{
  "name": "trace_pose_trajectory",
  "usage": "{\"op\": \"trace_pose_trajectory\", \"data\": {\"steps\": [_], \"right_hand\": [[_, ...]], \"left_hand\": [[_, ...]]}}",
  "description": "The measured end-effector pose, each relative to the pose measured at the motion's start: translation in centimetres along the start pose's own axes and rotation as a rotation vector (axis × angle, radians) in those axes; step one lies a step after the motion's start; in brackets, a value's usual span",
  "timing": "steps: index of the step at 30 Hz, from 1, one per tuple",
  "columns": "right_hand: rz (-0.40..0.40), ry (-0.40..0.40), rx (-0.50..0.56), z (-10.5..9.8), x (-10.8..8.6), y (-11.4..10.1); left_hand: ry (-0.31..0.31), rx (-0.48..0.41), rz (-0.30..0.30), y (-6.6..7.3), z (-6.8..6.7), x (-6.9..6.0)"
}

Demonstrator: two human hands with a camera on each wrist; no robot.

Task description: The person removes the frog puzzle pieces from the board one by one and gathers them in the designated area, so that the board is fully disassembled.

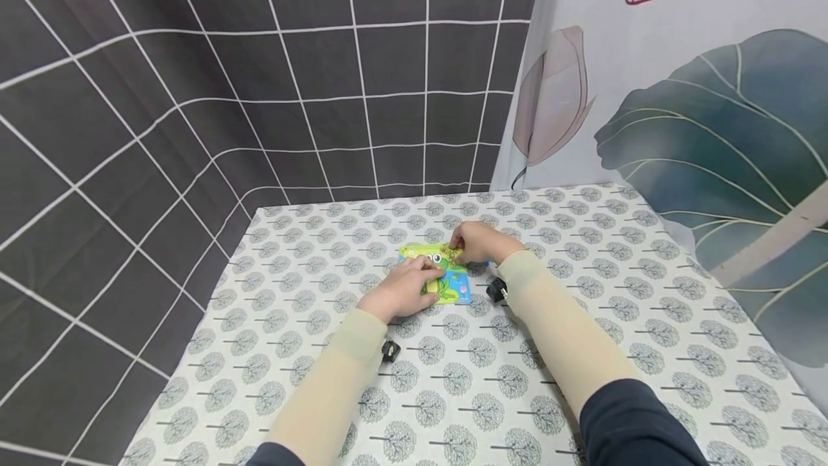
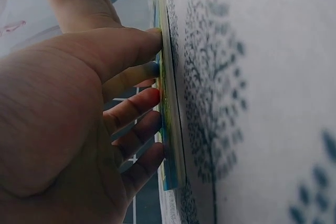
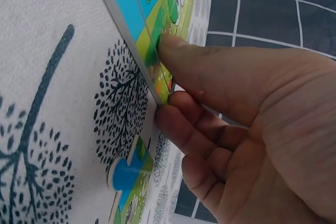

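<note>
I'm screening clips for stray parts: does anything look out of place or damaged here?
One thing: a loose puzzle piece lies on the patterned cloth beside the right hand, apart from the puzzle board. It looks odd because its visible knob fits into nothing. No spill or damage shows.

The jigsaw board (image 1: 461,286) is covered by a smooth, slightly glossy print; whether its pale edge is made of wood or thick card cannot be told. A similar pale edge is shown by the jigsaw piece (image 3: 132,176). The tablecloth (image 1: 479,380) is made of matt, finely woven cloth, and matt cloth with soft folds is seen in the grid-patterned curtain (image 1: 391,63).
</note>
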State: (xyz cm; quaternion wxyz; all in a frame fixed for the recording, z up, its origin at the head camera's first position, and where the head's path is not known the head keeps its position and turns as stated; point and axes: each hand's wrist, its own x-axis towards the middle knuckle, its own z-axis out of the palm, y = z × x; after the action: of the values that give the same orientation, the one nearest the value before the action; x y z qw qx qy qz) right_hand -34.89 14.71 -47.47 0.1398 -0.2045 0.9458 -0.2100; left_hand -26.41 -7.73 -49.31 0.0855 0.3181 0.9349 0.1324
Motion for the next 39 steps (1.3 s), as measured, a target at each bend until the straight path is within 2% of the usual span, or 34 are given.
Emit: {"op": "trace_pose_trajectory", "data": {"steps": [10, 24, 28, 39], "right_hand": [[-0.001, -0.006, 0.025, 0.06, -0.11, -0.09], [-0.03, 0.052, 0.072, 0.3, -0.12, 0.24], [-0.054, 0.064, 0.053, 0.32, -0.23, 0.36], [-0.059, 0.091, 0.01, 0.55, -0.6, 0.34]], "left_hand": [[-0.006, 0.011, -0.005, 0.32, -0.12, -0.07], [-0.002, 0.028, -0.008, 0.46, -0.01, -0.12], [-0.002, 0.027, -0.014, 0.48, 0.06, -0.08], [0.008, 0.039, -0.008, 0.6, 0.16, -0.1]]}}
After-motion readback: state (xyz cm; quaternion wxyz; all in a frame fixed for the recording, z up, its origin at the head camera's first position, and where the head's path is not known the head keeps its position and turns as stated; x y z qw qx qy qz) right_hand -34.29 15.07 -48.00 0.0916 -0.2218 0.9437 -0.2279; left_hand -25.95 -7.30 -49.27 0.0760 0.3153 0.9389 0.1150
